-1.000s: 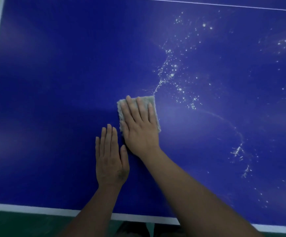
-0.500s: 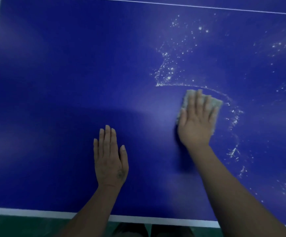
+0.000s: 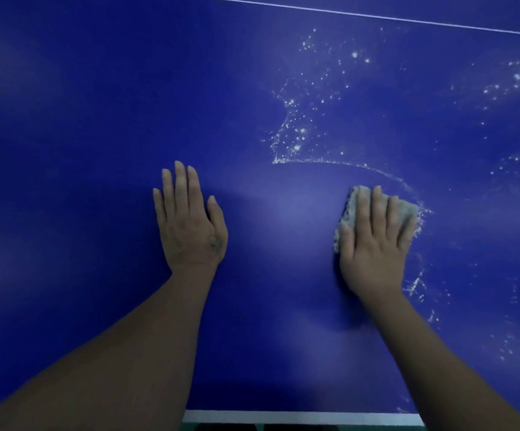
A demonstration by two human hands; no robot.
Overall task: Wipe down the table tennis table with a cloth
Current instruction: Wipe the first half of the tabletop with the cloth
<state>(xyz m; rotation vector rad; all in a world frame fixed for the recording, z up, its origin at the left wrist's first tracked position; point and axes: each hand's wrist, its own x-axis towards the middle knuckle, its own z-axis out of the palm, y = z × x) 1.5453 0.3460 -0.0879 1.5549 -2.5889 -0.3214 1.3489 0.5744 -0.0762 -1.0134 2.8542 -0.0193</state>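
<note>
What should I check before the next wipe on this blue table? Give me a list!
1. Cloth lies flat under the right hand: ok.
2. Right hand's fingers are straight and press the cloth down: ok.
3. Left hand rests flat on the table, apart from the cloth: ok.
4. Table free of white specks: not ok. Many lie beyond the cloth and to its right.
5. Cloth's underside clean enough: cannot tell, it is hidden.
</note>
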